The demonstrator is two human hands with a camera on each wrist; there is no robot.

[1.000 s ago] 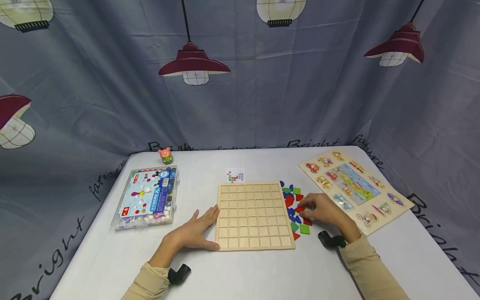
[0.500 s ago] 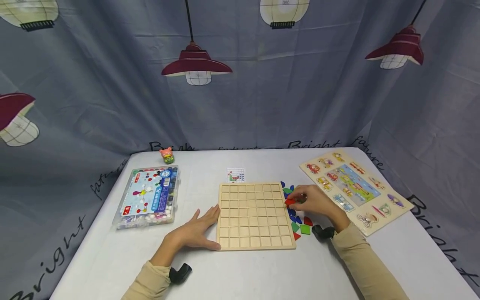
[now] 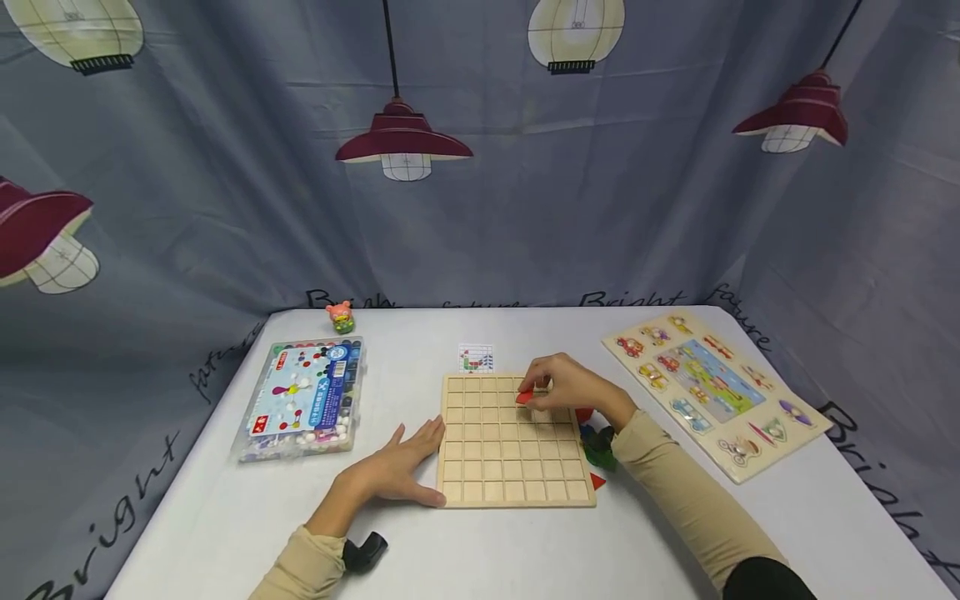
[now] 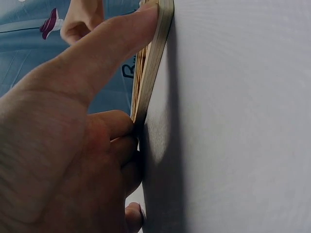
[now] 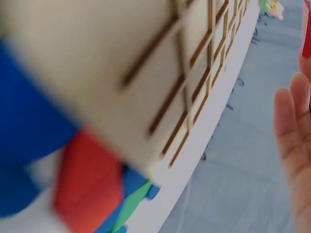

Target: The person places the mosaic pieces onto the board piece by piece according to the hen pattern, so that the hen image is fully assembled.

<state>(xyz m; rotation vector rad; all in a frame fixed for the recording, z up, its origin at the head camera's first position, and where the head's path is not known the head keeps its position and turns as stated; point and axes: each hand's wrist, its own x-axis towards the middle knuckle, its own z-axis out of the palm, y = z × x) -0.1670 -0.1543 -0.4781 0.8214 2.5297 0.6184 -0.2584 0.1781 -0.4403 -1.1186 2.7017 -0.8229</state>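
Head view shows a white table (image 3: 225,517) ringed by a grey curtain printed with lamps, where the words "Bright" and "future" can be read along the hem. On the right lies a wooden peg puzzle (image 3: 712,392) of vehicles, its long axis running away from the person and to the left. On the left sits a clear bead box (image 3: 303,398) with a printed label too small to read, and behind it a small pink figurine (image 3: 340,317).

At centre is the square wooden grid board (image 3: 513,440), with every cell in sight bare. The left hand (image 3: 390,472) lies flat against its left edge, fingers straight and thumb along the near corner; the left wrist view shows a finger pressed to the board's rim (image 4: 158,58). The right hand (image 3: 562,387) hovers over the board's far right cells and pinches a red tile (image 3: 524,397) between fingertips and thumb, so the tile sits directly above the grid, far closer to the right hand than the left. Loose coloured tiles (image 3: 592,442) lie just beside the board's right edge, under the right forearm. A small pattern card (image 3: 476,358) rests just beyond the board's far edge.
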